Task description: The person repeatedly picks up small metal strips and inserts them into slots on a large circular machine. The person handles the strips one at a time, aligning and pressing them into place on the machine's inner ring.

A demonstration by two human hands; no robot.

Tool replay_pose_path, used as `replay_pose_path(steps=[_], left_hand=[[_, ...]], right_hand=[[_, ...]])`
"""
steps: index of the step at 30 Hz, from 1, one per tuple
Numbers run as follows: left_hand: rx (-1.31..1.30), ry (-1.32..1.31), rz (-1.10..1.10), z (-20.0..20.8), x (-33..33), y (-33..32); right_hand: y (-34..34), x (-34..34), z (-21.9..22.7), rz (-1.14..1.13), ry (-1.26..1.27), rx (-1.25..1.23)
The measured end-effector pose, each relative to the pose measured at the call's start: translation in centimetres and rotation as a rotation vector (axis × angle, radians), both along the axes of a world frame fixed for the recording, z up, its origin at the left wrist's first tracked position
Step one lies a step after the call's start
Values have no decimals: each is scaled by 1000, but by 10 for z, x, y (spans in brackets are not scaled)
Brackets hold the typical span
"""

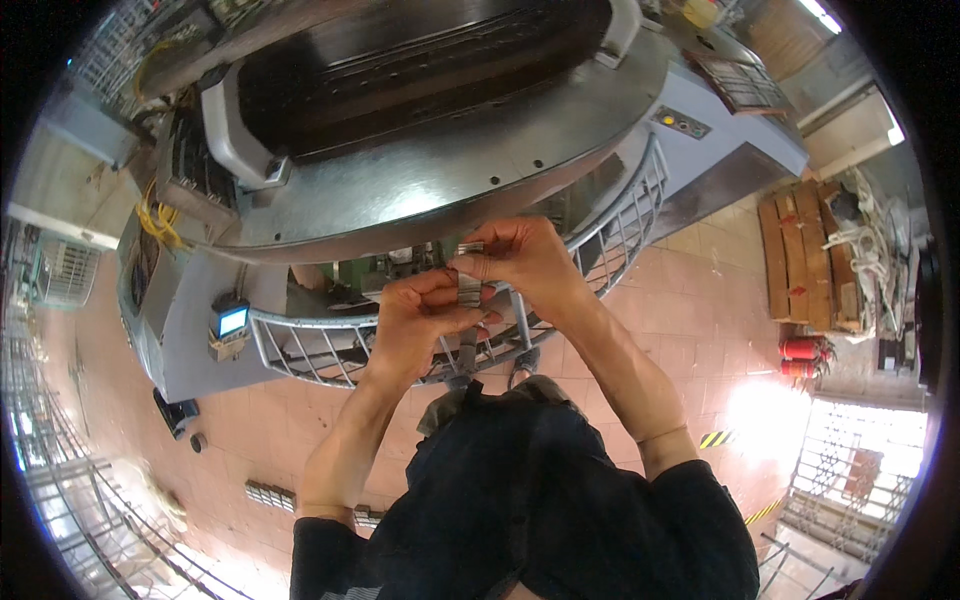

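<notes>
Head view: both forearms raised; left hand (420, 320) and right hand (520, 262) fingers pinching small metal part (470, 270).

A small, short metal cylinder (470, 247), silver-grey, lies roughly horizontal, pinched at the fingertips of the right hand (520, 262), just above the left hand (420, 320) and a grey, upright metal piece (468, 292).

Grey machine (420, 170), yellow cables (155, 222), red extinguishers (800, 357), terracotta tiled floor (690, 310), black sleeves (520, 500).
</notes>
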State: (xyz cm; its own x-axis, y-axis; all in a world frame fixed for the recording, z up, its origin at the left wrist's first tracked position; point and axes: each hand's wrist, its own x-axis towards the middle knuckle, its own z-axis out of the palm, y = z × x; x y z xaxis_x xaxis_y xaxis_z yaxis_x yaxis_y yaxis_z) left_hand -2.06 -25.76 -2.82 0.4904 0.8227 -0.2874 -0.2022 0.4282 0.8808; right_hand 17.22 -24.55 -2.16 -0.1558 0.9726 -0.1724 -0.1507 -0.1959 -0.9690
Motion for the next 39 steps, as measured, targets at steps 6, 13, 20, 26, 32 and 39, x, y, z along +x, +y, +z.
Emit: replay_pose_path(steps=[6, 13, 20, 26, 32, 39], left_hand=[[-25, -83, -128, 9, 27, -1], [7, -106, -224, 15, 72, -2], [-60, -62, -386, 24, 121, -7], [11, -35, -497, 26, 156, -17], [54, -9, -567, 29, 185, -24], [-21, -18, -594, 35, 200, -27]], right_hand=[[-22, 27, 14, -180, -10, -32], [-57, 62, 22, -376, 240, 13], [-92, 103, 26, -432, 91, 6], [-118, 126, 24, -532, 135, -22], [-133, 147, 23, -629, 114, 25], [-138, 158, 19, -653, 120, 43]])
